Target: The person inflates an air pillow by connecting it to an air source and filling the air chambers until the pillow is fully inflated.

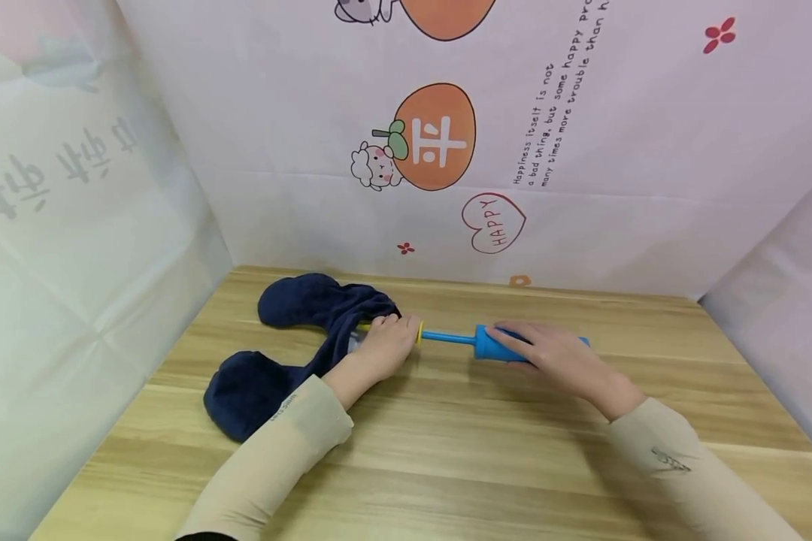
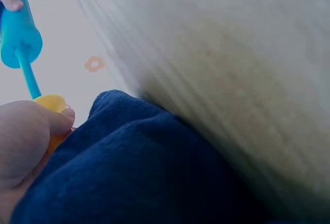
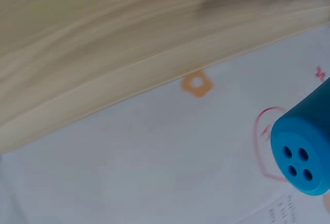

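Note:
A blue hand air pump [image 1: 485, 343] lies lengthwise between the two hands, low over the table. My right hand [image 1: 558, 357] grips its blue barrel; in the right wrist view the barrel's end [image 3: 301, 157] shows several small holes. A thin blue rod [image 1: 449, 337] runs left from the barrel to a yellow collar [image 1: 419, 332]. At that collar my left hand [image 1: 389, 346] holds the pump's yellow part, thumb over it in the left wrist view. Against this hand lies a limp navy plush U-shaped neck pillow [image 1: 243, 394]. A clear plastic piece [image 1: 354, 342] shows at its opening; the pump's tip is hidden there.
The wood-grain table [image 1: 514, 466] ends at a printed white cloth backdrop [image 1: 298, 150]. White cloth [image 1: 88, 248] also hangs along the left side, and another sheet [image 1: 785, 278] stands at the right. The pillow spreads over the table's left part.

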Motion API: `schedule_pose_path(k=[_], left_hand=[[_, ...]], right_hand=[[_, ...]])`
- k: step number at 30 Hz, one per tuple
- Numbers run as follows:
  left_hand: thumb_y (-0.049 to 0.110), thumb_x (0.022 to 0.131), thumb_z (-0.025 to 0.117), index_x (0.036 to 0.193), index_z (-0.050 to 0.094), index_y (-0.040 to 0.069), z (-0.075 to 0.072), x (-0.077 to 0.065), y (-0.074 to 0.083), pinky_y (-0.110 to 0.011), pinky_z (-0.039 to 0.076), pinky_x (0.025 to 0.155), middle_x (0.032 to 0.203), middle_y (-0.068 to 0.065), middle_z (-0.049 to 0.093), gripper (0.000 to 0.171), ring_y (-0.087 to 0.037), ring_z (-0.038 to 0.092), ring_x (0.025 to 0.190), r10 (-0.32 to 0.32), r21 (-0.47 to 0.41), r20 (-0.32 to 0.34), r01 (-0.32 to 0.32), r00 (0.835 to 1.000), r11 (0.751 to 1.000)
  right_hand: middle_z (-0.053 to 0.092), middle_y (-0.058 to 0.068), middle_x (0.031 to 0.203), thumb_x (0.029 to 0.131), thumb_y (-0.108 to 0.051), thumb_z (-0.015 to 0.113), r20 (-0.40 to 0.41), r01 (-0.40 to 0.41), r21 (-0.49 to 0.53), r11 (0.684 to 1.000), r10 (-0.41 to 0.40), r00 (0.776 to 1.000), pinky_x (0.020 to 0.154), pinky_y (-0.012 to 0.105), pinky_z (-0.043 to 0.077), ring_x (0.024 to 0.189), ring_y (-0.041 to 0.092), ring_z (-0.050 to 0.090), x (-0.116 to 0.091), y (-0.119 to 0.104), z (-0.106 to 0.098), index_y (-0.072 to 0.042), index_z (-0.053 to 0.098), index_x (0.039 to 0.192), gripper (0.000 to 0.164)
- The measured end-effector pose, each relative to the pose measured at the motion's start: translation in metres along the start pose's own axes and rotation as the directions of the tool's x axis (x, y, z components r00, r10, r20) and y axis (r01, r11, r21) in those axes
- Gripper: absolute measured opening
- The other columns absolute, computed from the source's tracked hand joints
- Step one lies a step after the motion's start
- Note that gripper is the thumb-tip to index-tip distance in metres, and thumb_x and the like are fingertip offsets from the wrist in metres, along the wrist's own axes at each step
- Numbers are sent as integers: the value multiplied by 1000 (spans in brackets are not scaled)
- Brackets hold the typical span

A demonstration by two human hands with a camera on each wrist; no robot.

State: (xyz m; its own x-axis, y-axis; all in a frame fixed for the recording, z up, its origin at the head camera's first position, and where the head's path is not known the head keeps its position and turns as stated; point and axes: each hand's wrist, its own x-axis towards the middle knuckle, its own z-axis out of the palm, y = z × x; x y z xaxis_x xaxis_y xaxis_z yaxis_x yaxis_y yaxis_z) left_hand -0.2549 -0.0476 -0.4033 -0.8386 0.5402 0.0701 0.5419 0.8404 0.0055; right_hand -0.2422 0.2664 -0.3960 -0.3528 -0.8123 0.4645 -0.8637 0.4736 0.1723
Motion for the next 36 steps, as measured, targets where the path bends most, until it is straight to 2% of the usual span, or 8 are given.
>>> schedule_pose_path(k=[6,11,17,23,25,27,31,36], left_hand=[[15,108,54,121,53,8,-3,-1,-3,-44,43,93,115,-7,60,14,-26,54,96,-5,-21,20,6,1000,1000],[14,109,52,118,53,8,-2,-1,-5,-44,43,93,114,-7,60,11,-27,54,96,-9,-29,27,9,1000,1000],[9,108,53,120,53,7,-2,-1,-1,-44,42,92,111,-6,59,13,-26,53,96,-14,-1,32,14,999,1000],[6,107,52,117,54,7,-7,2,4,-43,42,90,109,-6,60,10,-26,53,94,-31,26,31,30,999,999],[7,107,53,116,53,7,-7,2,4,-43,42,89,108,-6,60,9,-26,53,93,-33,26,22,33,999,999],[7,107,54,114,53,7,-6,2,4,-43,43,88,105,-6,60,7,-25,53,92,-33,28,13,33,999,999],[7,107,54,111,52,7,-3,2,6,-43,45,89,104,-6,61,5,-26,55,93,-30,41,23,29,999,999],[8,109,49,119,54,5,-2,5,9,-47,46,95,115,-9,64,12,-28,59,103,-17,46,46,15,999,999]], right_hand=[[65,16,129,110,-49,31,-39,4,-48,999,-6,999,80,50,58,104,34,70,-23,10,-12,-3,57,142,62],[65,16,128,111,-47,29,-34,28,-90,996,-31,999,79,50,58,103,34,70,-30,13,-13,-1,56,142,62],[65,19,127,111,-49,24,13,-5,-91,996,6,1000,80,51,58,102,37,70,-19,4,-7,1,57,141,66],[65,20,127,111,-48,19,25,0,-120,993,3,1000,79,48,58,99,35,71,8,-7,1,1,56,142,68],[65,20,127,111,-44,29,34,5,-123,992,-1,999,80,47,59,98,34,71,19,-11,5,1,55,143,61],[65,20,127,108,-37,50,42,-1,-116,993,6,999,80,47,59,98,34,71,29,-16,10,1,56,143,52],[64,18,129,88,-22,84,66,-40,-77,996,45,997,83,46,58,100,34,71,47,-27,19,-1,57,144,66],[64,16,132,88,-21,84,85,-69,-53,996,73,994,86,44,57,104,32,70,61,-35,27,-4,57,145,66]])
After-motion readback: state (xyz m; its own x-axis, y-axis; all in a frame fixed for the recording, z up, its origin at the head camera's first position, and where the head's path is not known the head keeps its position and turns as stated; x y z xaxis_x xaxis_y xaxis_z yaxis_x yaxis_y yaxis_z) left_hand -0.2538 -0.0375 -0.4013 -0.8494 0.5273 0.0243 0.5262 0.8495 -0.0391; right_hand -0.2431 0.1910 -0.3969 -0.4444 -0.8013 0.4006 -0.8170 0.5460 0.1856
